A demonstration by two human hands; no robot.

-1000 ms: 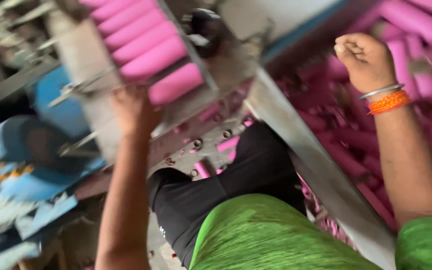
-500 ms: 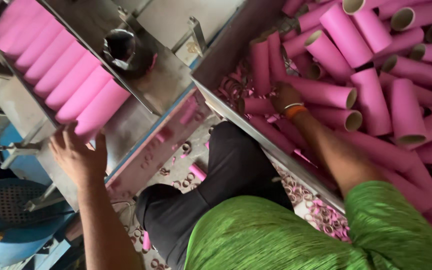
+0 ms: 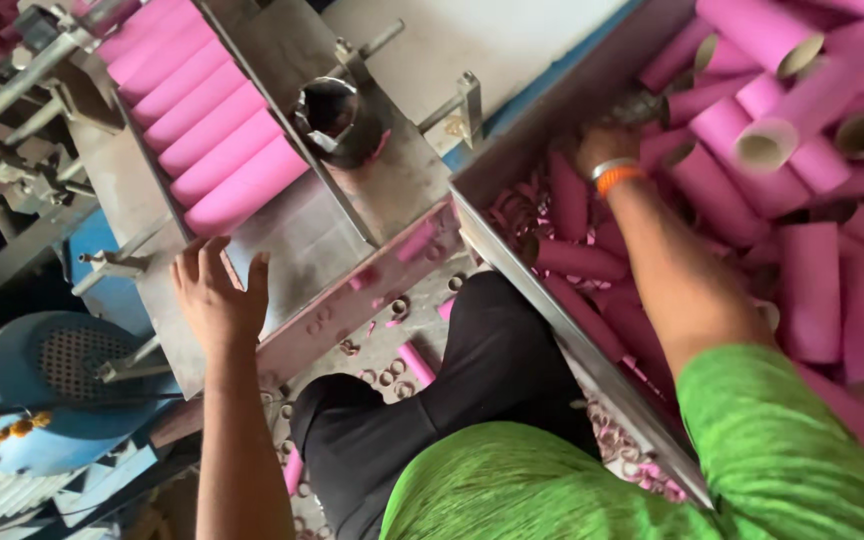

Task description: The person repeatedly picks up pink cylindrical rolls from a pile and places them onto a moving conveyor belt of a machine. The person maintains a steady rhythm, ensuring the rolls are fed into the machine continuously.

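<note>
My left hand [image 3: 217, 295] rests flat with fingers spread on the grey metal feed tray [image 3: 282, 235] of a machine, just below a row of several pink cardboard tubes [image 3: 207, 135] lying side by side on its slope. My right hand [image 3: 602, 145], with a silver and an orange bangle at the wrist, reaches down into a metal bin [image 3: 542, 290] full of loose pink tubes [image 3: 812, 280]. Its fingers are buried among the tubes, so what they hold is hidden.
A dark round metal cup [image 3: 337, 120] sits on the machine beside the tube row. A blue motor [image 3: 37, 385] stands at lower left. Small cardboard rings and pink offcuts [image 3: 392, 345] litter the floor by my knees. Metal rods [image 3: 12, 90] cross the upper left.
My left hand has moved up from the tray's edge onto its flat surface. My right hand has pushed further into the bin among the tubes.
</note>
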